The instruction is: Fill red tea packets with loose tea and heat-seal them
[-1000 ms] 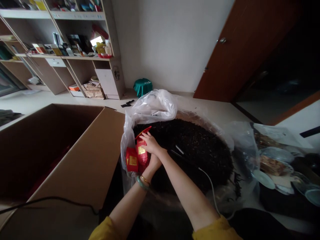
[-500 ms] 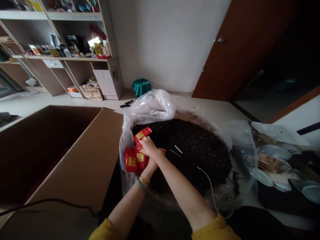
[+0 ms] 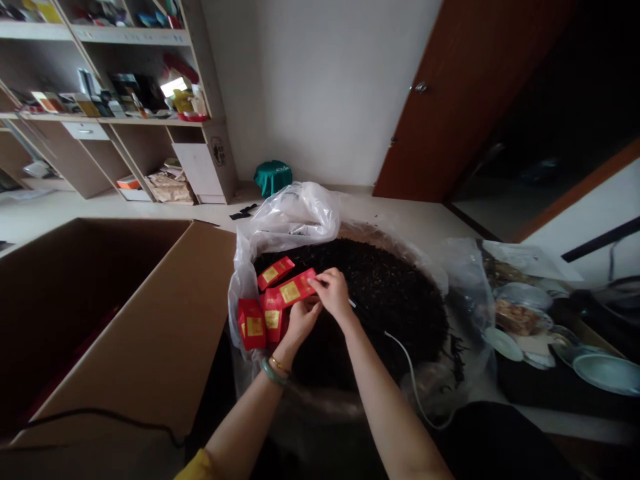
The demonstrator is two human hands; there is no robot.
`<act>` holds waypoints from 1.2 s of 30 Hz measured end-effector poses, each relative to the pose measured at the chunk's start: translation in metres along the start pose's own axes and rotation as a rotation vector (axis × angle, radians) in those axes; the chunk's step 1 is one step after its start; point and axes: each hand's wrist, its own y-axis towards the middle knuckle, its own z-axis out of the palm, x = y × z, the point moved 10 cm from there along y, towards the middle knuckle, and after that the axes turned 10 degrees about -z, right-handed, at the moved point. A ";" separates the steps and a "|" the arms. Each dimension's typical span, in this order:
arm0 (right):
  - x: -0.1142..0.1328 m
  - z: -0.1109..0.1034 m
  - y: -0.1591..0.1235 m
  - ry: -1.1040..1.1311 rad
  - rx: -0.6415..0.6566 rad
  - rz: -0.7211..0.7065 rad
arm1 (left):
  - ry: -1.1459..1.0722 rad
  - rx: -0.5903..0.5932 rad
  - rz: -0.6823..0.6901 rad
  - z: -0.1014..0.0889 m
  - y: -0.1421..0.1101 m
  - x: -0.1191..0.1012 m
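my right hand [image 3: 335,293] pinches the right end of a red sachet [image 3: 289,292], just left of centre in the frame; it looks light, pliable and perhaps slippery, best taken by that flat end. my left hand [image 3: 301,321] is just below, its fingertips and grip too obscured to tell.

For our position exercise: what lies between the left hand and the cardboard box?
From left hand to cardboard box, the head view shows red packets, then plastic sheeting.
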 end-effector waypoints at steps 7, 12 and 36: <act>-0.044 -0.053 -0.062 0.180 -0.011 0.180 | -0.053 -0.068 -0.011 -0.004 -0.010 -0.017; -0.053 -0.045 -0.078 0.246 -0.016 0.356 | 0.011 -0.035 -0.008 0.002 -0.010 -0.017; -0.030 -0.015 -0.083 0.736 0.007 0.343 | -0.255 0.123 -0.166 0.007 -0.006 -0.007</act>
